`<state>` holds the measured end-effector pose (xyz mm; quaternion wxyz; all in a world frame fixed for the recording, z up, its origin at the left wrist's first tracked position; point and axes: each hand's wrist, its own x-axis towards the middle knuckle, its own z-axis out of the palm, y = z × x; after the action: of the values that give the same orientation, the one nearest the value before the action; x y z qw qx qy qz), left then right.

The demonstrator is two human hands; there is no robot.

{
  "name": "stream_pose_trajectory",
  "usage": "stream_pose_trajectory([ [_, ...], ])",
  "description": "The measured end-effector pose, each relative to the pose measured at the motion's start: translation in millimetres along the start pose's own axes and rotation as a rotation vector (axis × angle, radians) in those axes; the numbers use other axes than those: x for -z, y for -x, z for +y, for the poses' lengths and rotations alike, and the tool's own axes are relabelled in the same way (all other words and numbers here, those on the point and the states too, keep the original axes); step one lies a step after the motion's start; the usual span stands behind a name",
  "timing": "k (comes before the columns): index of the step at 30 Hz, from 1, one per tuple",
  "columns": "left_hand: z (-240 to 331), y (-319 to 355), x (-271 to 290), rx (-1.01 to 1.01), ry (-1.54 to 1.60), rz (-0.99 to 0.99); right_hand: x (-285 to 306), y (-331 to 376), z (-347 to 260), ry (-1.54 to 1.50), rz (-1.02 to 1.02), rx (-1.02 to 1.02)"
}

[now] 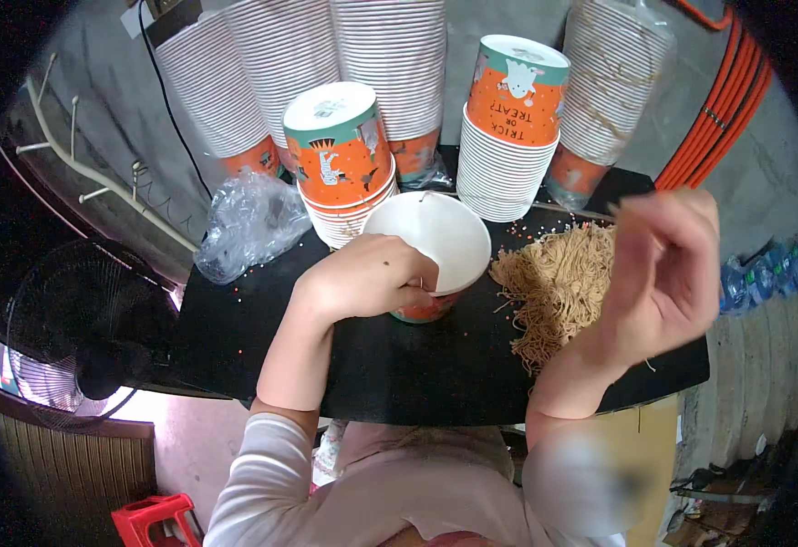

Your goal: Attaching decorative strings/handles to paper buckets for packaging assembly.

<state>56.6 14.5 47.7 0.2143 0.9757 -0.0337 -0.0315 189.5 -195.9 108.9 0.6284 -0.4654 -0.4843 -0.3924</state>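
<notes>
My left hand (376,278) is closed in a pinch at the near rim of an upright white paper bucket (449,232). A thin tan strand shows by the thumb, and the bucket's outside is orange and green. My right hand (663,273) is raised at the right above the table, its fingers curled together and blurred by motion. What it holds, if anything, I cannot make out. Below and beside it lies a heap of tan cords (554,273) in thin loops.
Upside-down bucket stacks (335,159) (508,164) stand behind the bucket, with taller wrapped stacks (390,73) against the wall. Crumpled clear plastic (253,223) lies on the black table (372,383) at the left. A fan (80,337) and a red stool (157,520) are farther left.
</notes>
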Motion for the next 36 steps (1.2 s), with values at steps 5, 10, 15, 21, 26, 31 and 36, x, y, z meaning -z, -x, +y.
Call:
stream_pose_trajectory([
  [5,6,-5,2,-0.065,0.001,0.285,7,4,-31,0.017,-0.250,-0.072],
  [10,16,4,19,0.152,0.381,0.505,-6,1,-22,0.005,-0.668,-0.183],
  [15,11,11,17,0.059,0.737,0.516,-24,11,-5,-0.095,-0.759,-0.306],
  [21,17,8,14,-0.058,1.045,0.560,-42,24,5,0.001,-0.650,-0.201],
  [26,16,10,17,-0.044,1.007,0.563,-45,26,8,-0.005,-0.660,-0.211],
  [31,19,11,18,-0.042,0.984,0.573,-46,25,6,0.000,-0.671,-0.224],
  [36,16,12,17,-0.020,0.923,0.594,-47,27,8,0.026,-0.670,-0.223],
])
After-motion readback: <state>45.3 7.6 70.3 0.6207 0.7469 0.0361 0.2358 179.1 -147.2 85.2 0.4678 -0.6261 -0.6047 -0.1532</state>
